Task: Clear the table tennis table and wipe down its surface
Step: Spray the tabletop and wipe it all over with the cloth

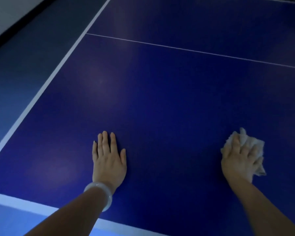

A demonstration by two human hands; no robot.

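Where my right hand (pixel 239 160) comes down, its fingers are spread and bent over a crumpled white cloth (pixel 245 147), pressing the wad against the blue table tennis table (pixel 160 92). The cloth bulges out past my fingertips and along the outer side of the hand, and a ragged corner sticks out near the wrist. I read this as a hold on the cloth, fingers curved round it, though I cannot see how far the thumb wraps under.

My left hand (pixel 108 157) lies flat on the table well apart from the right, palm down, fingers straight and slightly fanned, gripping nothing. A pale bangle (pixel 99 195) sits round that wrist, just behind the hand.

Both forearms reach in from the lower edge of my view across the white end line (pixel 24 204) of the table. A white side line (pixel 46 82) runs away up the left, and a thin white centre line (pixel 194 51) crosses the surface further out. Beyond the left edge I see a dim grey-blue floor (pixel 15 65). The light is low, and the far top right corner is too dark for me to read.
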